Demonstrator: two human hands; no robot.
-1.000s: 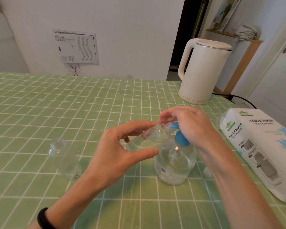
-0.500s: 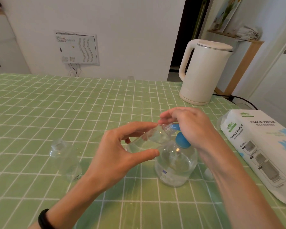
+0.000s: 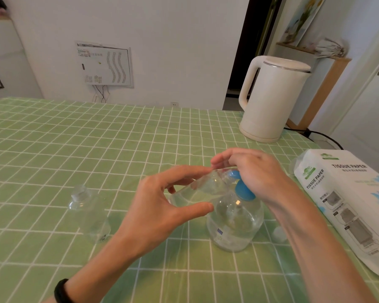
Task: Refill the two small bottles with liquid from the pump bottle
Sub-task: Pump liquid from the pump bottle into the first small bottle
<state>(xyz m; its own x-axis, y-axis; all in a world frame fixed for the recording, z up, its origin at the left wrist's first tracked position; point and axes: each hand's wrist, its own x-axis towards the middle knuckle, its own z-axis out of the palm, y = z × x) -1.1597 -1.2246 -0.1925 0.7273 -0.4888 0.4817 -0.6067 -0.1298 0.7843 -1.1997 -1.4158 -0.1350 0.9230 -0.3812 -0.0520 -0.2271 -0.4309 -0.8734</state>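
Pinching tilted small bottle [image 3: 200, 191] mid-body with left hand [image 3: 160, 212]; curling right hand [image 3: 260, 174] over pump bottle [image 3: 235, 227] head; likely light, slick, squashable; hold gently round the middle.

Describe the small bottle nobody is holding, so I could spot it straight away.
Start at the green checked tablecloth, where a pump bottle with a blue top stands under the right hand. Left of the left hand stands a small clear bottle, alone on the cloth. Unlike the other small bottle, which the left hand holds tilted at the pump's spout, nobody touches it.
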